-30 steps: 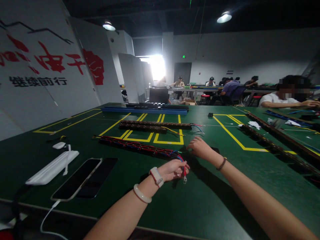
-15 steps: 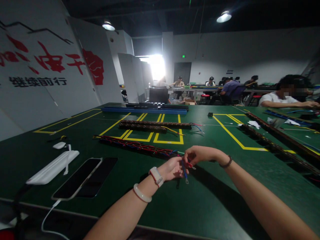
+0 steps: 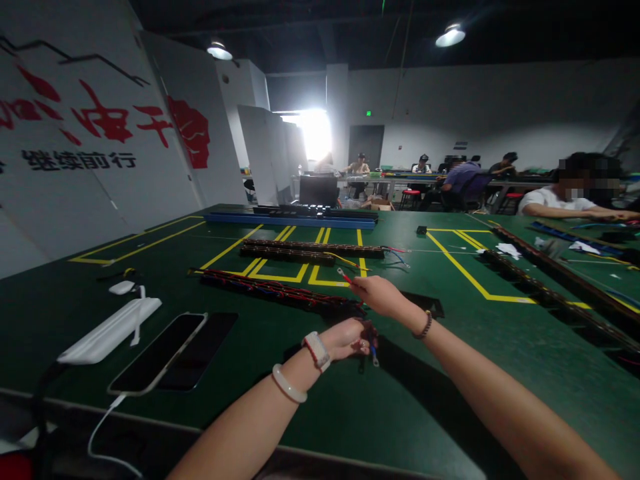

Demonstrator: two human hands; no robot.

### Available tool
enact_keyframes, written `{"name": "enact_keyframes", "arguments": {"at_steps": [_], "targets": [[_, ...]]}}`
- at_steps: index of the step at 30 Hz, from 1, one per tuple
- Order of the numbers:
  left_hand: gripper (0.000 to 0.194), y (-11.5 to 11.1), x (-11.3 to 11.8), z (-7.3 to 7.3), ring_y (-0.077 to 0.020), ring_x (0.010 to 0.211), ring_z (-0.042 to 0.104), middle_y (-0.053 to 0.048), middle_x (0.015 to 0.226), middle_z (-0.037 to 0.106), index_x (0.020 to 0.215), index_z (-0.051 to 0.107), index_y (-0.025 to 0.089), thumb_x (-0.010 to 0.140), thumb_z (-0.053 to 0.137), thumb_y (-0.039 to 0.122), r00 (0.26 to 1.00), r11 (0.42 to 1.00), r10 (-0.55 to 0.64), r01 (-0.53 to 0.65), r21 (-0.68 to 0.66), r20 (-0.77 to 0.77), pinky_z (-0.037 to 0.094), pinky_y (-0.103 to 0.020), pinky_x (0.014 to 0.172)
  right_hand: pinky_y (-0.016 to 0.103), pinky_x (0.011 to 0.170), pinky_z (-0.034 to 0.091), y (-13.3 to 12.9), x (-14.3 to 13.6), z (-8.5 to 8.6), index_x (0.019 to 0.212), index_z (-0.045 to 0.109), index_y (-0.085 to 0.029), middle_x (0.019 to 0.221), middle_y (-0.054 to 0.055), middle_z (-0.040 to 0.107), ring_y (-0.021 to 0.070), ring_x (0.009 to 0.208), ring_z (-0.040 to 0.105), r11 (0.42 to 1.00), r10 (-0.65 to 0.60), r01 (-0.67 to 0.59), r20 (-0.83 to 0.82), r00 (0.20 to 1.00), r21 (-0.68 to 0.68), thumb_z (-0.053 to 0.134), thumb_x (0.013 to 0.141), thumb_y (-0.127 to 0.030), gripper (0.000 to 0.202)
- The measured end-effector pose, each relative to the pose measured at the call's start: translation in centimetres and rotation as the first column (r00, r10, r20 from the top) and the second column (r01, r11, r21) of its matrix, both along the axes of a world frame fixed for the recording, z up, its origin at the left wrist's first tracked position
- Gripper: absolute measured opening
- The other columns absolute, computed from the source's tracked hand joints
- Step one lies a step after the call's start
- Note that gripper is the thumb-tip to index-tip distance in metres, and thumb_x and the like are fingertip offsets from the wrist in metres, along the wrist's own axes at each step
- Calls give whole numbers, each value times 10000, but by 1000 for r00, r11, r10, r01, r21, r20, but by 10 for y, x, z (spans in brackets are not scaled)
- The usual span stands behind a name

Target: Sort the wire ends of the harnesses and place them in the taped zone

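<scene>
On the green table lies a long dark strip (image 3: 270, 288) wrapped with red and blue wires, its right end near my hands. My left hand (image 3: 349, 337) is closed around a blue wire (image 3: 374, 355) whose metal ring terminal points down toward the table. Above and slightly right of it, my right hand (image 3: 377, 293) pinches a red wire (image 3: 345, 276), and the ring terminal on its end points up and left. Shadow and fingers hide where both wires join the strip.
Two more wired strips (image 3: 310, 251) lie behind, across yellow tape outlines. Phones (image 3: 157, 353) and a white power strip (image 3: 110, 331) are at left. Blue and black rails (image 3: 290, 217) stand at the back. More strips (image 3: 540, 287) lie at right, near a seated person (image 3: 560, 200).
My right hand has moved up and away from my left, pulling the red wire out so its terminal now points up-left. My left hand stays almost in place with the blue wire.
</scene>
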State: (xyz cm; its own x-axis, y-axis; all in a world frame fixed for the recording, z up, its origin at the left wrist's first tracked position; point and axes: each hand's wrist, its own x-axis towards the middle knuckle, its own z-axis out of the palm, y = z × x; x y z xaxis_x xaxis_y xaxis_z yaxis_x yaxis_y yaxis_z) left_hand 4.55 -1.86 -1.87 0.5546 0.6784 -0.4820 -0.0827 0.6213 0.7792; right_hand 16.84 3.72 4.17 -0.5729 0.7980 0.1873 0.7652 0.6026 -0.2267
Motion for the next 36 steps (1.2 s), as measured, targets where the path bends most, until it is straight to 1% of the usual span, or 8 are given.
{"name": "enact_keyframes", "arguments": {"at_steps": [5, 10, 15, 19, 23, 26, 30, 36], "targets": [[113, 0, 0, -7, -94, 572, 505, -21, 663, 543, 773, 521, 108, 798, 536, 216, 996, 996, 90, -90, -15, -8, 390, -238, 604, 272, 568, 387, -9, -50, 10, 865, 653, -101, 761, 144, 648, 221, 687, 626, 989, -29, -27, 360, 933, 148, 413, 903, -181, 256], [42, -2, 3, -6, -80, 547, 467, 20, 606, 497, 808, 508, 125, 817, 505, 166, 991, 991, 133, -133, -29, 7, 406, -249, 631, 308, 638, 420, -16, -72, 2, 843, 659, -81, 816, 157, 649, 228, 735, 625, 985, 18, -85, 393, 919, 154, 449, 837, -55, 211], [102, -3, 2, -2, -94, 576, 523, -29, 664, 553, 811, 540, 88, 824, 457, 147, 993, 993, 117, -117, -20, 8, 409, -241, 605, 285, 599, 399, -12, -46, 6, 940, 651, -135, 821, 119, 657, 222, 723, 631, 992, 11, -53, 333, 943, 116, 416, 937, -257, 264], [169, 1, 1, -3, -71, 459, 448, -55, 649, 564, 817, 528, 80, 871, 404, 181, 998, 998, 58, -58, -14, 13, 349, -216, 506, 251, 600, 383, -10, -6, 5, 1011, 620, -159, 836, 87, 650, 181, 734, 604, 999, 45, -46, -52, 998, -21, 388, 942, -485, 406], [186, 3, 0, -1, -67, 446, 459, -95, 695, 612, 855, 505, 81, 919, 393, 215, 999, 999, 46, -46, -28, 12, 331, -195, 478, 302, 769, 411, -10, 30, -17, 1007, 627, -153, 944, 99, 627, 189, 864, 567, 995, 74, -52, -311, 947, 80, 361, 961, -408, 370], [193, 3, -2, 2, -69, 449, 476, -123, 728, 635, 854, 501, 69, 931, 404, 218, 999, 999, 41, -41, 0, -31, 349, -196, 481, 329, 797, 416, -10, 48, -44, 1058, 620, -146, 953, 105, 613, 194, 879, 549, 981, 60, -6, -274, 960, 193, 377, 955, -306, 308], [204, 1, -4, 9, -43, 431, 439, -130, 764, 649, 896, 517, 53, 938, 408, 220, 995, 997, 54, -50, 56, -86, 383, -192, 499, 344, 896, 401, -11, 56, -76, 1176, 581, -141, 1104, 111, 594, 205, 1007, 527, 954, 105, -64, -125, 987, 293, 409, 935, -213, 305], [190, 2, -5, 12, -48, 426, 440, -112, 731, 636, 920, 502, 61, 942, 384, 208, 986, 994, 79, -67, 81, -149, 385, -195, 480, 346, 923, 381, -13, 50, -88, 1188, 585, -148, 1072, 96, 607, 202, 993, 526, 953, 91, -89, 7, 996, 288, 457, 917, -196, 303]]}}
